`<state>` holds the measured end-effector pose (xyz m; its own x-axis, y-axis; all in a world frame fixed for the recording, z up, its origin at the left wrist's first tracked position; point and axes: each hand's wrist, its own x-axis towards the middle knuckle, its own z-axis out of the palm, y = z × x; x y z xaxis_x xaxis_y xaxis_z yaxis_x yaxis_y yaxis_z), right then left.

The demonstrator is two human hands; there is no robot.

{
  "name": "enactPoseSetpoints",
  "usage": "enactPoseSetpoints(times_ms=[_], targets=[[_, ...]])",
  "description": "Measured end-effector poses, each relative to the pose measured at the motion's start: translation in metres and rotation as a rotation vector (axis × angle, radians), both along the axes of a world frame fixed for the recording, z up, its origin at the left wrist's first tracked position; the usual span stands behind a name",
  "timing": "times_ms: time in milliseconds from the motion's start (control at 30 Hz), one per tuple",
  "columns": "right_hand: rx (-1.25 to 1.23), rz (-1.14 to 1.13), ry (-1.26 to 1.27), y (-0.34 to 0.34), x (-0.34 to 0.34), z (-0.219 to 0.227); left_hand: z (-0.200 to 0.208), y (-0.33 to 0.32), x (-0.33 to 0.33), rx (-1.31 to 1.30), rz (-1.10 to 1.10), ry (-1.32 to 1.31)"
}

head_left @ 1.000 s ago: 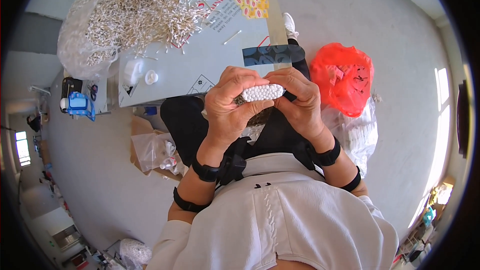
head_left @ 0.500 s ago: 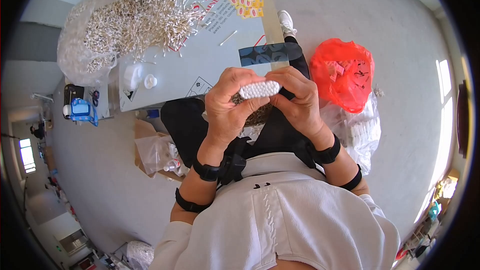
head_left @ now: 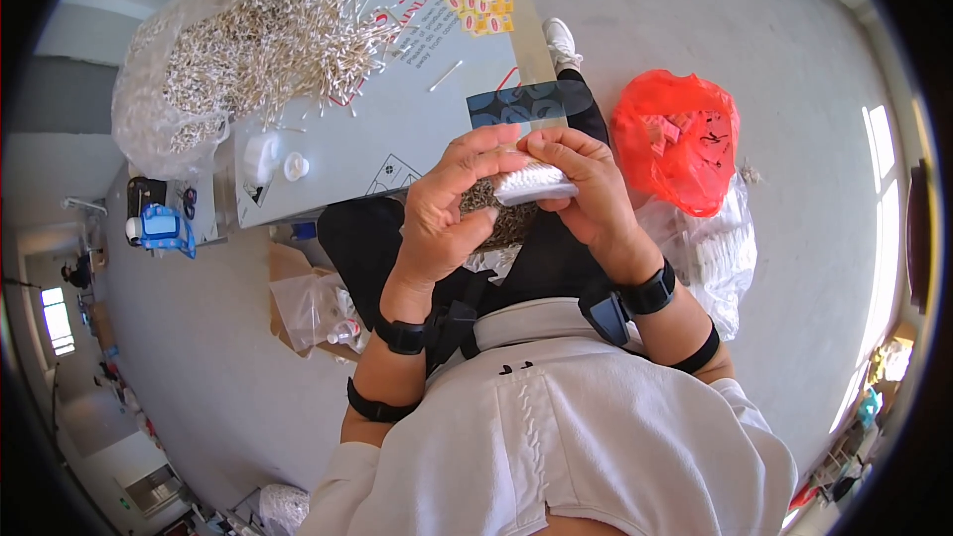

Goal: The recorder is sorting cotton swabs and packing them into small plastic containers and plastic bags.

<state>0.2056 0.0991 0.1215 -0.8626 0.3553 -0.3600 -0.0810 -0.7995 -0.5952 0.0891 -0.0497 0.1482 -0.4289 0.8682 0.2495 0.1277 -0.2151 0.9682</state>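
Observation:
Above my lap, my right hand (head_left: 599,201) grips a small bundle of cotton swabs (head_left: 534,179), thumb on top and fingers beneath. The white tips are packed closely, and a shiny clear edge, apparently plastic film, runs along the near side. My left hand (head_left: 437,213) is at the bundle's left end. Its fingers stretch over the upper left edge and seem to touch it, while its thumb stands apart below. Under the hands, between my knees, a brown speckled mass (head_left: 504,226) is partly hidden.
The table (head_left: 347,154) bears a plastic bag spilling loose cotton swabs (head_left: 268,40), small yellow-white packets (head_left: 481,2), a dark film strip (head_left: 521,104) and a white round cap (head_left: 296,167). A red bag (head_left: 685,139) stands at right, a carton (head_left: 288,288) at lower left.
The bundle has tilted and shifted slightly right, showing its clear near edge. My left thumb has come off it, leaving the right hand with the main grip.

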Motion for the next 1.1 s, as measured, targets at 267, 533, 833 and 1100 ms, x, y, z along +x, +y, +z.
enactPoseSetpoints(times_ms=[267, 533, 833, 1100], targets=[[0.079, 0.035, 0.058, -0.004, 0.006, 0.009, -0.006, 0.004, 0.002, -0.011, 0.068, -0.043], [0.092, 0.066, 0.122, -0.001, 0.008, 0.005, -0.009, 0.005, 0.002, -0.013, 0.086, -0.032], [0.067, 0.073, 0.155, -0.001, 0.009, 0.002, -0.009, 0.003, 0.001, -0.051, 0.114, -0.073], [0.074, 0.078, 0.151, -0.001, 0.01, -0.002, -0.002, 0.006, 0.008, -0.102, 0.155, -0.16]])
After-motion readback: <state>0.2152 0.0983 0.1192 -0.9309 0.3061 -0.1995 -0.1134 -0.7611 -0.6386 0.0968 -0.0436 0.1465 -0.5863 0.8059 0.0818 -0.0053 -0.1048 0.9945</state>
